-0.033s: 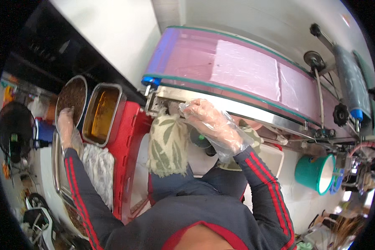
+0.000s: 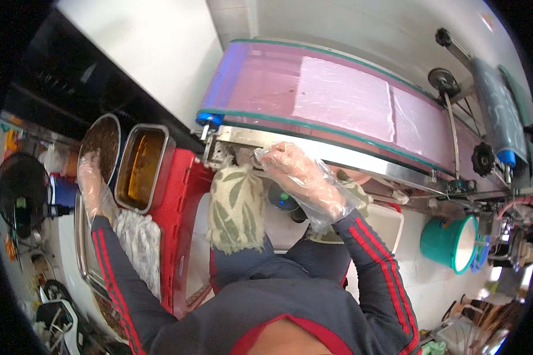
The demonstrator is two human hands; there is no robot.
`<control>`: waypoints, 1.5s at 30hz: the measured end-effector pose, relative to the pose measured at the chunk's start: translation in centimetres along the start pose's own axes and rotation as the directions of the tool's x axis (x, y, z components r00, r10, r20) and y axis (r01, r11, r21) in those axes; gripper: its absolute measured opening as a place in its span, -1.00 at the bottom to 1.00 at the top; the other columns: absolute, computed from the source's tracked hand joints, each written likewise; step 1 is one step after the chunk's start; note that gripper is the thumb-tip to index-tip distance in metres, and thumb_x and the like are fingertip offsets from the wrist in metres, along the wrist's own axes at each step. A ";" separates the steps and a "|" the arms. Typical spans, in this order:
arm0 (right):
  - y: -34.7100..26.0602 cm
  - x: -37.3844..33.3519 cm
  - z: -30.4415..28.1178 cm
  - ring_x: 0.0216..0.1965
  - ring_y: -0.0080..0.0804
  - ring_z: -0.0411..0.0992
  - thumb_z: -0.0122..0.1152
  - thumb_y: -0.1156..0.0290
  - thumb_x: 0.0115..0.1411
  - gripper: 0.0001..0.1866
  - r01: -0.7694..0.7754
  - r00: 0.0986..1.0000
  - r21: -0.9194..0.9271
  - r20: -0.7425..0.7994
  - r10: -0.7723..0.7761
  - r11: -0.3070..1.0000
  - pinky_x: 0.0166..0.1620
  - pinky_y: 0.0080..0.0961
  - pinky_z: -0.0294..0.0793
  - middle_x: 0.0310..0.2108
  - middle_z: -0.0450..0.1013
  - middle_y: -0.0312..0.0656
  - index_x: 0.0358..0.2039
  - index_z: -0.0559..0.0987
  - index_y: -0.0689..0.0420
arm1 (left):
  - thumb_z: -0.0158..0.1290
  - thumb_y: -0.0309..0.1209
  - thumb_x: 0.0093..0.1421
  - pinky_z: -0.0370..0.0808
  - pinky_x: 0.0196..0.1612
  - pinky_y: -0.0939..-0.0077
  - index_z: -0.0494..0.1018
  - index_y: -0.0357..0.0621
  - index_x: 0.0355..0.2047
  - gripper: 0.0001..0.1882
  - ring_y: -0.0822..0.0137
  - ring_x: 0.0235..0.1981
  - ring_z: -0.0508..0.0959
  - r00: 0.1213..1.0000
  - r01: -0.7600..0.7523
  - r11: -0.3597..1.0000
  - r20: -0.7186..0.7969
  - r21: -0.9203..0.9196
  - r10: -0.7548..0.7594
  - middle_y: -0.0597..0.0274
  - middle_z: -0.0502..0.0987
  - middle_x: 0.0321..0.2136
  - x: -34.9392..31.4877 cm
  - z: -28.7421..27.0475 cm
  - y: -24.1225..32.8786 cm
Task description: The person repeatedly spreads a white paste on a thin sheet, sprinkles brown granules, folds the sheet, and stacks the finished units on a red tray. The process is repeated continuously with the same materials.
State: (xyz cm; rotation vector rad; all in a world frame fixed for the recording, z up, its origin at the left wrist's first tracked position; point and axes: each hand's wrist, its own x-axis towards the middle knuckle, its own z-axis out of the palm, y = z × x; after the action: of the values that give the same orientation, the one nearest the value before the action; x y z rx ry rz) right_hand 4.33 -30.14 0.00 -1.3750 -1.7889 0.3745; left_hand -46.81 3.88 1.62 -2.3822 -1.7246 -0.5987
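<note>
My left hand, in a thin clear plastic glove, reaches into a round bowl of dark brown crumbly stuff. Its fingers are bunched at the near side of the bowl, and what lies between them is hidden. In a loose clear glove, my right hand is closed in a fist in front of the metal rail of a conveyor machine. I cannot make out what it holds. On the pink belt behind lie two thin white sheets side by side.
Beside the bowl stands a metal pan of amber liquid. A red crate, a grey-white cloth and a metal tray are at my left. A patterned green towel covers my knee. At right stand a green bucket and a film roll.
The view has shifted slightly. My left fingers sit a little farther into the bowl. My right hand stays closed in nearly the same place.
</note>
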 end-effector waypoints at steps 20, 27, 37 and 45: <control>4.4 -6.9 -8.8 -0.05 -0.07 0.51 0.27 0.55 0.21 -0.76 -0.385 0.907 -0.057 -0.207 0.366 0.921 0.08 -0.24 0.47 -0.09 0.53 -0.12 -0.09 0.60 0.13 | 0.00 -0.24 0.38 0.48 0.17 0.08 0.54 -0.22 0.05 -0.62 -0.07 0.05 0.59 0.544 -0.566 0.167 -0.213 -0.807 0.812 -0.10 0.63 -0.06 -4.3 19.0 68.1; 16.8 -2.5 -15.1 0.03 -0.05 0.49 0.28 0.50 0.11 -0.73 -0.281 0.878 -0.263 -0.459 0.136 0.923 0.07 -0.16 0.52 -0.06 0.52 -0.04 -0.13 0.62 0.18 | -0.08 -0.26 0.41 0.50 0.03 0.02 0.56 -0.22 -0.07 -0.67 -0.14 -0.05 0.59 0.873 -0.469 0.706 -0.157 -0.530 0.462 -0.07 0.63 -0.14 8.9 16.5 53.7; 24.9 7.3 -15.9 -0.03 0.17 0.56 0.27 0.19 0.17 -0.66 -0.723 0.678 -0.364 -0.537 0.502 0.587 0.07 -0.07 0.53 -0.14 0.60 0.19 -0.20 0.68 0.20 | 0.19 -0.14 0.24 0.55 -0.05 0.07 0.62 -0.28 -0.19 -0.61 -0.05 -0.10 0.66 0.838 -0.277 0.476 0.033 -0.835 0.545 -0.15 0.66 -0.19 12.2 20.3 55.9; 25.8 7.7 -14.7 -0.07 0.18 0.56 0.23 0.21 0.14 -0.69 -0.698 0.674 -0.574 -0.322 0.665 0.429 0.05 -0.07 0.51 -0.24 0.61 0.20 -0.33 0.71 0.21 | 0.23 0.01 0.18 0.53 0.01 0.00 0.66 -0.18 -0.20 -0.53 -0.14 -0.08 0.62 0.728 -0.594 0.716 0.134 -0.368 0.672 -0.17 0.64 -0.20 10.2 18.1 53.6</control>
State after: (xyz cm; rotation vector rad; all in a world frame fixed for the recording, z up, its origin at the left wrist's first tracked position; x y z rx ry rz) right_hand 31.86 -17.53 -4.89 -2.6319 -1.2414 0.0895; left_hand 10.28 1.16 -4.57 -3.1419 -0.7569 -0.4648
